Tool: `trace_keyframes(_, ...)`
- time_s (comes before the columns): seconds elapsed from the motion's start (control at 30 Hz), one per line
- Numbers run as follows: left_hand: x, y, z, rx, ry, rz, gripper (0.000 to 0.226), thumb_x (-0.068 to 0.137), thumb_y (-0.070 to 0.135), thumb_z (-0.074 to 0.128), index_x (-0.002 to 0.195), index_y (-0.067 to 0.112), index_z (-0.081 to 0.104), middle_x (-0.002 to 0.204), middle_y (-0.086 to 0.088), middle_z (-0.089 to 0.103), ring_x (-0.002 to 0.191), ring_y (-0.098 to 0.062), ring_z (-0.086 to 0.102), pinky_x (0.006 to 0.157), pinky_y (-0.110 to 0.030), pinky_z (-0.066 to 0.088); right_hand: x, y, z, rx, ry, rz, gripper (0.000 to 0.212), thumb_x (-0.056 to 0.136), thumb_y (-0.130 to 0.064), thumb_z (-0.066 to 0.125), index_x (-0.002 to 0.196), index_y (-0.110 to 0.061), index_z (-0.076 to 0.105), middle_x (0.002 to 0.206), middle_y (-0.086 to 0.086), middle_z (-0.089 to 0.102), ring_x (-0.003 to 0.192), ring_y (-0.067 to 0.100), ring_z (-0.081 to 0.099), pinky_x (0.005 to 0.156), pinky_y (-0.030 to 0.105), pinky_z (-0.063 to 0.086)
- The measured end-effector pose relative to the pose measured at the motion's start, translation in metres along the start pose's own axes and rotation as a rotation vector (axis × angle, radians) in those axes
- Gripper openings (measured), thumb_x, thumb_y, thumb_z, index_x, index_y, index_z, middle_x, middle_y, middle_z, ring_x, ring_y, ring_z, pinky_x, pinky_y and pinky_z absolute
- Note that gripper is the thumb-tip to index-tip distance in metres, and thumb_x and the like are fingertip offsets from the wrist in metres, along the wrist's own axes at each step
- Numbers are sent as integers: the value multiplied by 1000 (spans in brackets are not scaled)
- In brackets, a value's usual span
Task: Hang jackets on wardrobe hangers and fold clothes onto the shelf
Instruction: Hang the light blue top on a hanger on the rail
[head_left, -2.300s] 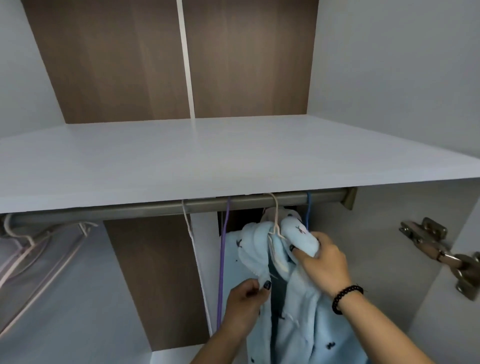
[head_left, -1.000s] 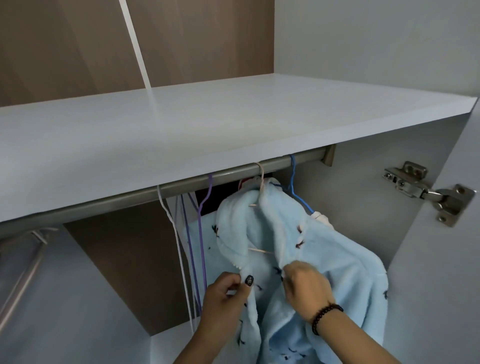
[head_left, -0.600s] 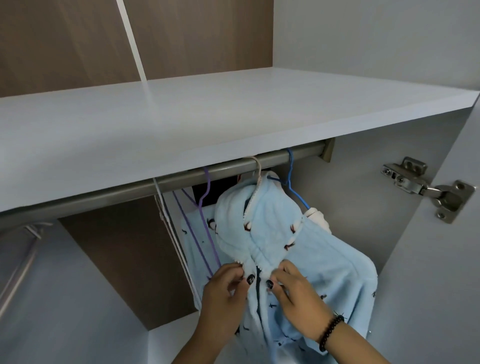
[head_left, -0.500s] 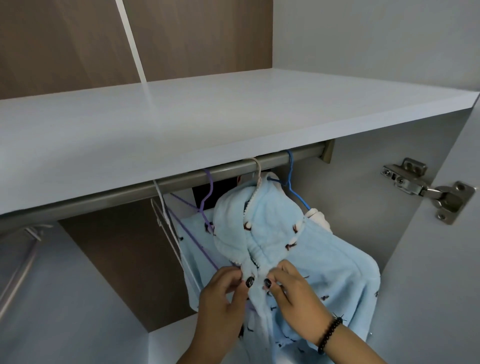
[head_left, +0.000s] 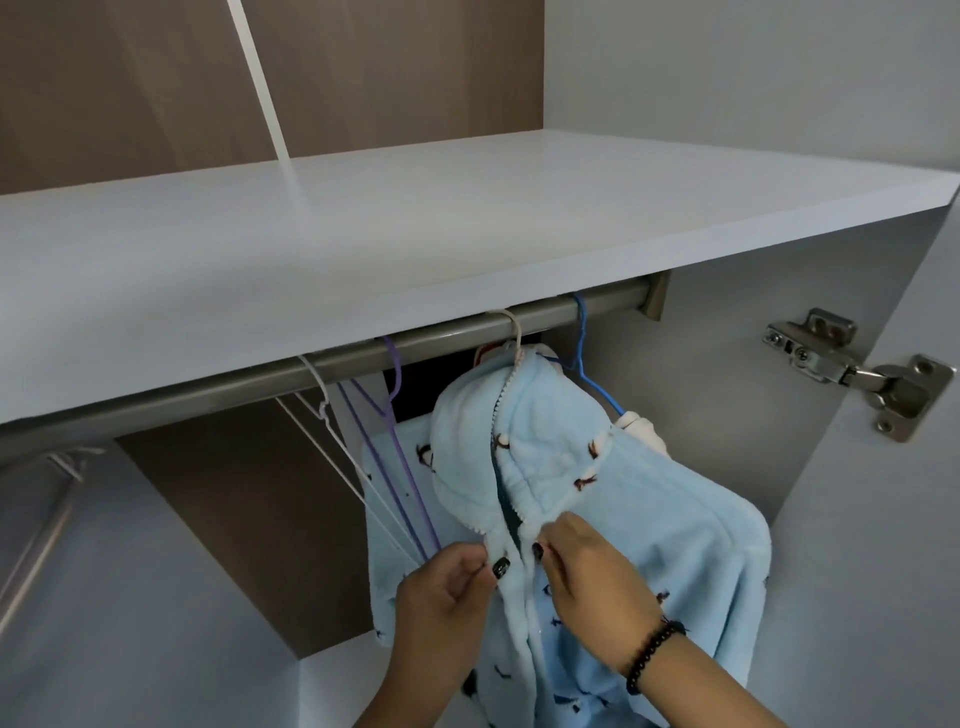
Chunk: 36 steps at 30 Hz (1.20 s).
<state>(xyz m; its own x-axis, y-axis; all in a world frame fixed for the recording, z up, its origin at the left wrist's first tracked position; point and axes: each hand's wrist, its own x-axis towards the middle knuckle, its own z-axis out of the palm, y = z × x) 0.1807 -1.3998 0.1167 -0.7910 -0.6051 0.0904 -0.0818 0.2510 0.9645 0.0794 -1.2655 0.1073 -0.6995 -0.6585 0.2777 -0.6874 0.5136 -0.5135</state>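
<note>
A light blue fleece jacket (head_left: 613, 499) with small dark prints hangs on a beige hanger (head_left: 514, 338) from the metal rail (head_left: 260, 384) under the white shelf (head_left: 363, 234). My left hand (head_left: 447, 582) pinches the left front edge of the jacket just below the collar. My right hand (head_left: 592, 566), with a black bead bracelet on the wrist, pinches the right front edge beside it. The two edges meet between my thumbs.
Purple hangers (head_left: 395, 447) and white hangers (head_left: 332, 441) hang bare on the rail left of the jacket. A blue hanger (head_left: 584, 353) with a white garment (head_left: 641, 428) hangs behind it. A metal door hinge (head_left: 852, 369) sits on the right panel.
Both hands slid down from the collar to the front opening and brought the jacket's two edges together. The bare hangers on the left swung slightly.
</note>
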Motion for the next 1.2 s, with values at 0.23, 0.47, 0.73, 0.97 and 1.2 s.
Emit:
trace_keyframes(0.23,0,-1,1,-63,-39,-69,29,83,-9,65,81,20,70,74,1,74,69,-16,70,70,-23,55,0,-6,-9,88,-11,-116,26,95,-24,35,80,-11,52,79,-6,43,64,12,46,59,31,45)
trace_keyframes(0.47,0,7,0,-26,-48,-81,32,84,-6,66,79,25,70,71,12,73,67,-4,68,70,-18,52,-3,-6,-13,205,-44,-163,22,98,-23,36,80,-21,47,81,-11,42,69,10,48,66,30,47)
trace_keyframes(0.73,2,9,-4,-39,-144,-64,18,85,-6,64,79,10,70,70,-11,69,67,-14,62,70,-28,52,0,-9,-18,215,-79,-194,20,96,-23,31,80,-20,43,81,-9,41,71,12,45,69,32,45)
trace_keyframes(0.97,3,21,-1,-271,-277,-186,14,97,-1,49,92,-3,62,78,-8,73,78,-20,72,76,-30,58,6,-5,-28,149,-129,-228,23,93,-21,30,88,-10,50,86,-4,42,73,15,47,70,33,45)
trace_keyframes(1.2,7,24,-2,-307,-252,-173,10,88,-16,53,94,-14,60,77,-23,70,65,-23,70,63,-28,59,10,-8,-33,165,-168,-239,19,95,-15,33,84,-9,48,85,-3,42,74,18,47,70,36,45)
